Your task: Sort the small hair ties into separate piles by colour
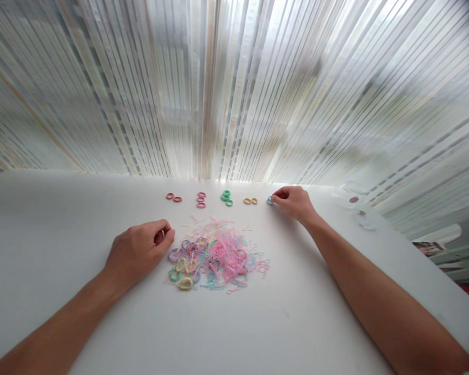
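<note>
My right hand (295,203) reaches to the far right of a row of small hair ties, thumb and fingertips pinched on a light blue hair tie (270,200) at the tabletop. Left of it lie two yellow hair ties (250,201), several green hair ties (226,197), three pink hair ties (201,200) and two red hair ties (174,198). My left hand (140,247) rests on the table with fingers curled closed, and nothing shows in them. Just right of it is a mixed pile (222,255) of pink, blue, purple, yellow and green hair ties and thin elastic bands.
The white tabletop (234,333) runs back to a string curtain (203,94) in front of a window. Some round pale items (361,213) lie at the table's back right. Beyond the right edge, a grey object (449,239) is partly visible.
</note>
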Tool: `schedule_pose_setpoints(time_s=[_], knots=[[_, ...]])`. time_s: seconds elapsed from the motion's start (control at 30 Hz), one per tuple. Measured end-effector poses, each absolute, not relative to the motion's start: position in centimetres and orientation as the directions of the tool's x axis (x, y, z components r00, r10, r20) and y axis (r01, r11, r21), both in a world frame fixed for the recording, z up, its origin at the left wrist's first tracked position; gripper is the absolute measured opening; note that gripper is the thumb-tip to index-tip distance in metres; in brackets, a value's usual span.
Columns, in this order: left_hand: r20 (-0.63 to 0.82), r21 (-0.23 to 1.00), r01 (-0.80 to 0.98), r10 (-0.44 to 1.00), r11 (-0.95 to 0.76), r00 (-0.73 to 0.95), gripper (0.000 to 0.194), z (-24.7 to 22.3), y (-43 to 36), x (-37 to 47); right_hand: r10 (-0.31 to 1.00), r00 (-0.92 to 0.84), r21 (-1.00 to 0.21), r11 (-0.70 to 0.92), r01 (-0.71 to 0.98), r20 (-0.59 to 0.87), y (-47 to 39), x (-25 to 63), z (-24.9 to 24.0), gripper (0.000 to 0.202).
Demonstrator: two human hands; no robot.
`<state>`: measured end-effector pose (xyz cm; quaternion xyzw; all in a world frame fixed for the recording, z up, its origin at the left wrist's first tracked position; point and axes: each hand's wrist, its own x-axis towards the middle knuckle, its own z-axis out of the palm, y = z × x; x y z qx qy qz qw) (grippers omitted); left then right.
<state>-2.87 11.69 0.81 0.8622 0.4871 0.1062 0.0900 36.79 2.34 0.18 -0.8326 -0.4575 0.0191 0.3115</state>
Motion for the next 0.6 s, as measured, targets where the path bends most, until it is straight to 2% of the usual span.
schedule_pose_setpoints(time_s=[0.27,0.6], knots=[[0.100,0.263,0.820,0.859,-0.509,0.502,0.031,0.85,11.66,-2.89,0.768,0.583,-0.498,-0.409,0.765,0.266,2.18,36.57,0.72,0.015],[0.095,0.262,0.820,0.859,-0.509,0.503,0.033,0.91,11.62,-3.02,0.714,0.612,-0.523,-0.397,0.754,0.341,2.06,36.70,0.86,0.020]])
